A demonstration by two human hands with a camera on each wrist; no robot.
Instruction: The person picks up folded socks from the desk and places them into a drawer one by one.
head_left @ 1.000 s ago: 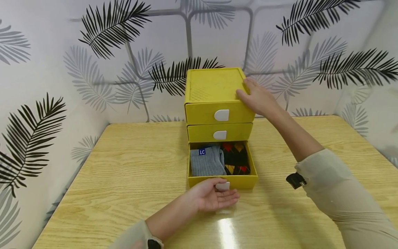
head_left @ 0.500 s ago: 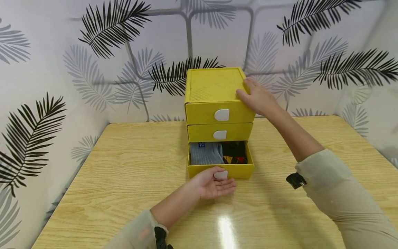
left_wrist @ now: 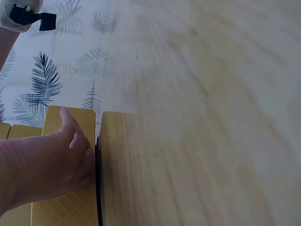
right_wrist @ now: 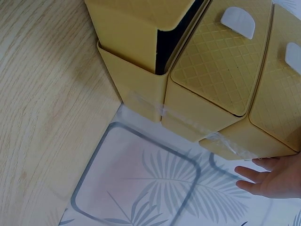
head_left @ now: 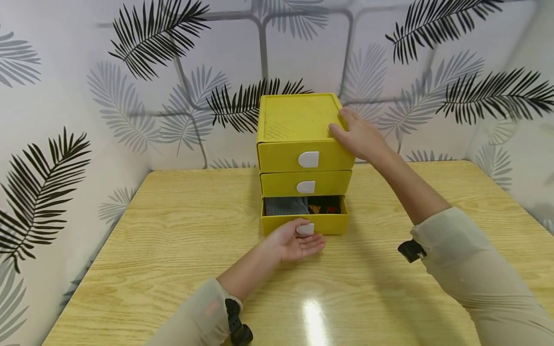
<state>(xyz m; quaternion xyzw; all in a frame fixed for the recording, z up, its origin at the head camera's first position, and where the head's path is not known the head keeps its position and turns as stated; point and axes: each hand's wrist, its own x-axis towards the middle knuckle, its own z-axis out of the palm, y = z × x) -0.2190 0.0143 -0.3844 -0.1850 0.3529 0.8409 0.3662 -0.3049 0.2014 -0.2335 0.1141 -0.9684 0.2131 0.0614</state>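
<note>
A yellow drawer cabinet [head_left: 303,117] stands at the back of the table, its two upper drawers closed. Its bottom drawer [head_left: 331,225] is partly out. Inside lie a folded blue-grey sock [head_left: 285,206] on the left and a dark red-and-yellow patterned sock [head_left: 331,209] on the right, both partly hidden. My left hand [head_left: 297,243], palm up with fingers extended, presses against that drawer's front, its thumb beside the white pull tab [head_left: 305,229]. On the cabinet's upper right edge rests my right hand [head_left: 361,137]. Its straight fingers lie along the side in the right wrist view.
Wood-grain table [head_left: 190,216] surface surrounds the cabinet. Behind it rises a wall [head_left: 303,48] covered in leaf-patterned paper. Clear tape [right_wrist: 207,134] runs along the cabinet's side in the right wrist view.
The bottom drawer has slid inward, away from me, with my left hand moving along against its front. Less of the socks shows. My right hand has stayed in place.
</note>
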